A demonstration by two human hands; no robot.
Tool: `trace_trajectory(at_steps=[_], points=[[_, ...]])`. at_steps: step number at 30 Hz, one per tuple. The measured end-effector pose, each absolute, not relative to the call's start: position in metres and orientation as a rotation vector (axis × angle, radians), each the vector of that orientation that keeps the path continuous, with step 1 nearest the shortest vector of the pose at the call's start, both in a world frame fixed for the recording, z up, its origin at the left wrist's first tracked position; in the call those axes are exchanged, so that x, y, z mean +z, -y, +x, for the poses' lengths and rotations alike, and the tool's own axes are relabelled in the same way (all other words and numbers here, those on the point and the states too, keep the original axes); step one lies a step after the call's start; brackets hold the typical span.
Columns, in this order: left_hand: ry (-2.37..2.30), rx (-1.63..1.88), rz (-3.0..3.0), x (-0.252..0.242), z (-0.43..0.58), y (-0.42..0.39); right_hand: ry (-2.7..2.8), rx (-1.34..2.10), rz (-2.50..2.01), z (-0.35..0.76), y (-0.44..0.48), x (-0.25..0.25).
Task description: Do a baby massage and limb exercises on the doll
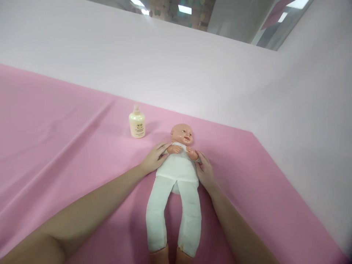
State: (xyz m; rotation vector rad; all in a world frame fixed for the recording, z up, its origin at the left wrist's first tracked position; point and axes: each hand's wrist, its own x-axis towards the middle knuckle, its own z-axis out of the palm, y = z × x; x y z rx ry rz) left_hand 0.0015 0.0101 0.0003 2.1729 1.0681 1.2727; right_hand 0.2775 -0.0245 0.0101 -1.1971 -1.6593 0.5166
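A baby doll [177, 167] lies on its back, its head away from me and its feet toward me. Its body and legs are white cloth, while the head, hands and feet are hard and skin-toned. My left hand [155, 158] holds the doll's upper arm and side on the left, with the thumb by its chest. On the opposite side my right hand [205, 171] grips the other arm, fingers partly hidden behind it. Both doll hands rest over its chest.
A cream pump bottle [137, 124] with dark print stands upright left of the doll's head. Under everything spreads a pink cloth [90, 154], creased at the left. A white wall [165, 66] rises behind and to the right, with a glass pane [231, 22] above.
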Motion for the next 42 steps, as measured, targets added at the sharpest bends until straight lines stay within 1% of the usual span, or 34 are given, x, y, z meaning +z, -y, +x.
trace_trajectory(at_steps=[7, 11, 17, 20, 25, 37, 42], points=[[-1.073, 1.277, 2.148, 0.000, 0.002, -0.010, 1.654, 0.508, -1.213, 0.277, 0.025, 0.010], [-1.085, 1.391, 2.029, 0.004, 0.001, -0.006, 1.580, 0.529, -1.235, 0.276, 0.028, 0.014], [-1.112, 1.690, 1.483, -0.004, -0.006, -0.015, 1.181, 0.610, -1.170, 0.281, 0.023, 0.013], [-1.185, 1.764, 1.206, -0.017, -0.013, -0.029, 0.917, 0.643, -1.155, 0.294, 0.010, 0.001], [-1.247, 1.782, 0.888, -0.033, -0.021, -0.046, 0.770, 0.722, -1.172, 0.315, -0.005, -0.018], [-1.224, 1.818, 0.908, -0.021, -0.016, -0.039, 0.785, 0.697, -1.189, 0.305, 0.003, -0.009], [-1.193, 1.810, 0.941, -0.013, -0.015, -0.034, 0.896, 0.544, -1.220, 0.299, 0.010, -0.001]])
